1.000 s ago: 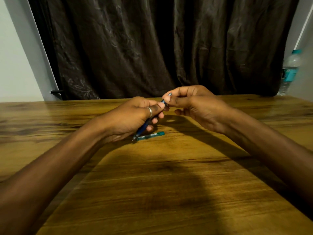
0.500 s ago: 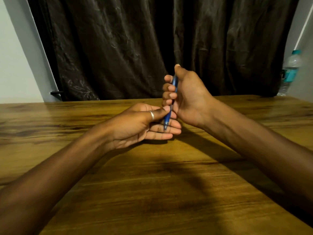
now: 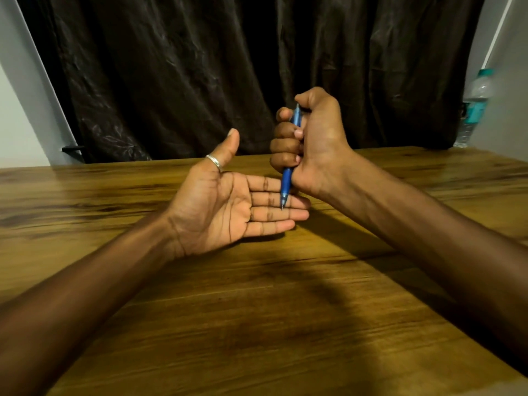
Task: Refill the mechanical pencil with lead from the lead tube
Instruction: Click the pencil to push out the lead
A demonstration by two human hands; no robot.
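Pencil tip over an open palm
Right hand (image 3: 311, 144) fists the upright blue mechanical pencil (image 3: 286, 182); its tip hangs above the flat, empty left hand (image 3: 225, 208).

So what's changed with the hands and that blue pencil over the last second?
The mechanical pencil passed from the left hand to the right hand, which now fists it upright, tip down over the left fingers. The left hand let go and opened flat, palm up. The teal lead tube is no longer visible. Table and water bottle stayed put.
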